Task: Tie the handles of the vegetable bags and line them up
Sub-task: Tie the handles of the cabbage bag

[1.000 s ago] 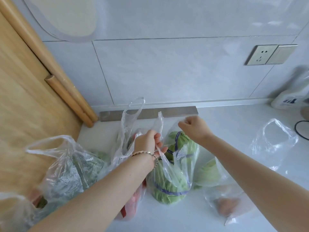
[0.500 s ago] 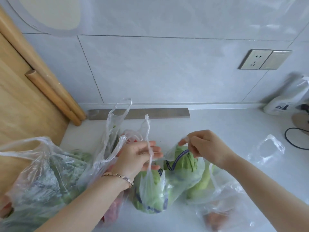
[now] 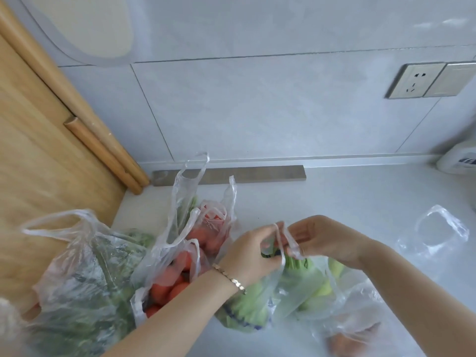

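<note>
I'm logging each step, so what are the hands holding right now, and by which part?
Both hold the bag of green vegetables by its handles: left hand on one, right hand on the other, meeting above it.

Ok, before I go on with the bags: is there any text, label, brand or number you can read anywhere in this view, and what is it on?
Nothing can be read.
White bottle at the right edge: dark blue print on its label, too blurred and cut off to read.
Bag of green vegetables under the hands: blue band around the greens, no legible letters.
Wall socket: only plug holes, no marking that shows.
</note>
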Tool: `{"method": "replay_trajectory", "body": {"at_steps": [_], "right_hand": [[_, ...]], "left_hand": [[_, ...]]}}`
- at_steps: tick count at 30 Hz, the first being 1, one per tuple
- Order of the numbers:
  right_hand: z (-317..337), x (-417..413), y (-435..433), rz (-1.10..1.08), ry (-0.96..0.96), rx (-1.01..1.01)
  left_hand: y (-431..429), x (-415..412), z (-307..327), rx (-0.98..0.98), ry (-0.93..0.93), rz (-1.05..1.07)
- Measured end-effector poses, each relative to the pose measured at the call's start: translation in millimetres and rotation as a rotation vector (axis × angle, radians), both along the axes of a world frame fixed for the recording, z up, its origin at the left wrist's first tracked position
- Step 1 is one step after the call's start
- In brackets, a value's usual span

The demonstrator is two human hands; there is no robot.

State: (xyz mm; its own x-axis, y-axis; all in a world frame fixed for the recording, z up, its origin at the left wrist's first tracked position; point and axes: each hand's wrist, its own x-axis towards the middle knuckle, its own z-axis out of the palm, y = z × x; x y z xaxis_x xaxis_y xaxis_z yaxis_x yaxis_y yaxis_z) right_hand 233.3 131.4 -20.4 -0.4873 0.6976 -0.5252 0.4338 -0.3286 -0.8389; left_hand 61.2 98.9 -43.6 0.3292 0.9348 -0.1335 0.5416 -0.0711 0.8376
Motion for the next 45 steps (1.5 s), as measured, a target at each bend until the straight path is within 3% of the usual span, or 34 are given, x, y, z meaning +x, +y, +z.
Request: {"method": "replay_trajectory", "body": {"at_steps": [5,10,14,18,23,25,27,30,32,35,40,43,45], "right_hand": [[-10.5,-12.5,-10.0,0.032,-0.019,0.008],[-31.6,-19.5,-12.9,-0.004,-0.211,0.087],[-57.3,-13.6,-6.6,-0.278,-0.391,0.019],[-72.0,-8.2,5.7,-0.476,-0.404,-0.082],[-69.5,-27.9,8.2,-0.440,-0.700,0.415],[-68.4,-28.1,11.5,-0.421,-0.741,0.444],[-67.3,-28.7,11.0,-0.425,-0.712,0.321],[-67.1,-31.1,3.1,-0.414,-0.742,0.224],[-65.3,-33.1,-4.2,-0.505,-0.641,0.174],[-65.4,-31.9,-7.2,-0.694,-0.408,-0.017],[-66.4,-34.6,-2.7,-0.969,0.017,-0.443],[-71.0,-39.3,1.4,-0.942,0.070,-0.484],[-68.8,-38.8,7.3,-0.807,-0.059,-0.408]], "left_hand": [[0.5,3.2,-16.4,0.084,-0.031,-0.013],[7.1,0.6,-23.1,0.292,0.133,-0.119],[-2.0,-17.5,-57.4,0.322,0.270,-0.176],[-15.1,-32.9,-75.8,0.378,0.309,-0.180],[-1.4,-14.5,-54.2,0.468,0.442,0.070],[1.5,-20.1,-57.6,0.536,0.428,0.070],[-0.5,-31.6,-66.8,0.481,0.359,0.026],[-6.4,-43.0,-73.5,0.163,0.188,-0.054],[-10.7,-44.9,-74.0,0.048,0.165,-0.159],[-11.2,-44.0,-77.0,0.044,0.141,-0.277],[-18.2,-41.5,-87.0,0.203,0.246,-0.401],[-20.5,-37.2,-89.1,0.266,0.377,-0.439],[-17.5,-39.5,-87.8,0.271,0.497,-0.449]]}}
